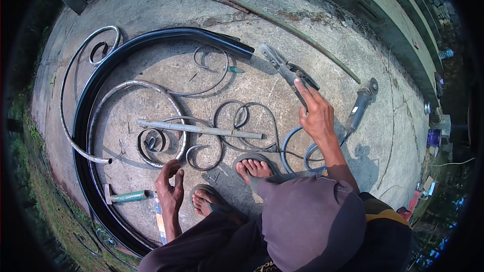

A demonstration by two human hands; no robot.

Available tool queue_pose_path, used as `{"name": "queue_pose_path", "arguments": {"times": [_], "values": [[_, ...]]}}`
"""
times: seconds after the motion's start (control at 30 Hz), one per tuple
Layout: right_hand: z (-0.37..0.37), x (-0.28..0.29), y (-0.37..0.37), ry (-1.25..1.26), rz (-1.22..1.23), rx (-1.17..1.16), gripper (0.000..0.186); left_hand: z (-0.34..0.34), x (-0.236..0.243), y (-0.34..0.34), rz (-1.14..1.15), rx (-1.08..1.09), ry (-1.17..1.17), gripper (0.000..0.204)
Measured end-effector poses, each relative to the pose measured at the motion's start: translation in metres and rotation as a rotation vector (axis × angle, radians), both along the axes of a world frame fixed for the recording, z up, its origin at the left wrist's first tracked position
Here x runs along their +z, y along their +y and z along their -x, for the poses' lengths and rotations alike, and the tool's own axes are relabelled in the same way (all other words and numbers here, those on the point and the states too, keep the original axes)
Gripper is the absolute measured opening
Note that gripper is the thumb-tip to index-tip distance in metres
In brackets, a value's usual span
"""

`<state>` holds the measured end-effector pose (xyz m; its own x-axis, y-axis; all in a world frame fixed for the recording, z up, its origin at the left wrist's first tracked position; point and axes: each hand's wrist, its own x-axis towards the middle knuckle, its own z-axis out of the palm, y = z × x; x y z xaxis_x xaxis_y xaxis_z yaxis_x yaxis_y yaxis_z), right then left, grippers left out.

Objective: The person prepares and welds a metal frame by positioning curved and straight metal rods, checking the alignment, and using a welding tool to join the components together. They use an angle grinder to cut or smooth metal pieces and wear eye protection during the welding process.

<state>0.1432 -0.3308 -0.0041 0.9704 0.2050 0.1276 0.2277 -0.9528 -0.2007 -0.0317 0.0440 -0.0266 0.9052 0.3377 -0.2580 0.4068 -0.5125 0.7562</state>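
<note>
In the head view, my right hand [317, 111] is closed on a grey-and-black metal tool [280, 65] with bolted plates, its index finger lying along the top. My left hand [170, 185] is open, fingers loosely curved apart from the thumb, by the lower edge of a bent silvery rod ring [118, 86]; whether a fingertip touches it I cannot tell. A straight grey pipe [199, 127] lies across thinner rod scrolls [252, 105]. A green-handled hammer [128, 197] lies left of that hand. An angle grinder [360, 106] rests right of the tool.
A long curved black channel [86, 111] sweeps around the left side of the concrete slab [302, 30]. Long rusty and green rods [312, 38] lie at the back, below concrete steps [398, 25]. A blue hose [292, 138] coils by my sandalled feet [254, 168]. Containers [434, 137] stand at the right edge.
</note>
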Motion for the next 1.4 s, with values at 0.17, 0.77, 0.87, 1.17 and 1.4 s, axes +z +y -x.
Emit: {"name": "queue_pose_path", "arguments": {"times": [0.17,0.77,0.87,1.17,1.4], "values": [[0.001,0.016,-0.011,-0.022,0.011,-0.016,0.074,0.009,0.002,0.009,-0.123,-0.059,-0.053,0.031],[-0.007,0.02,0.002,0.067,0.093,0.023,0.071,0.016,-0.003,0.016,-0.205,-0.11,0.019,0.032],[-0.011,0.023,0.003,0.116,0.134,0.035,0.069,0.022,-0.008,0.017,-0.191,-0.107,0.05,0.032],[-0.014,0.038,0.001,0.185,-0.017,-0.023,0.069,0.042,-0.017,0.033,-0.245,-0.037,0.043,0.037],[-0.016,-0.034,-0.06,0.295,-0.068,-0.358,0.064,0.232,-0.029,0.083,-0.949,0.646,0.234,0.07]]}}
